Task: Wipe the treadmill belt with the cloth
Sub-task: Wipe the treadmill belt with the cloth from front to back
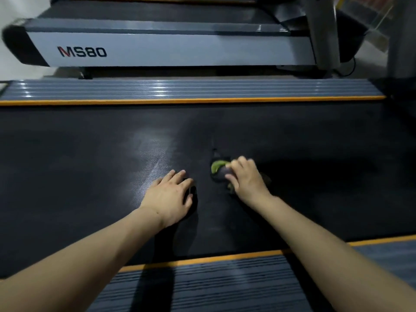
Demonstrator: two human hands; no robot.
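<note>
Your right hand (244, 179) grips the cloth (219, 168) mid-belt (90, 154); your left hand (171, 194) lies flat beside it, fingers straight. Orange edge strips (191, 100) border wide bare belt on both sides.

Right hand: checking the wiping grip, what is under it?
A crumpled green and dark cloth, gripped by the right hand on the black belt. The cloth's middle is covered.

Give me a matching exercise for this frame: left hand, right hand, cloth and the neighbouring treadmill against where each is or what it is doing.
Things:
1. left hand
2. right hand
3. cloth
4. neighbouring treadmill

States:
A. labelled MS80, beyond the far side rail
B. bunched on the treadmill belt, green and dark
C. flat on the belt, holding nothing
D. grips the cloth

Pairs: 1-C, 2-D, 3-B, 4-A
</note>
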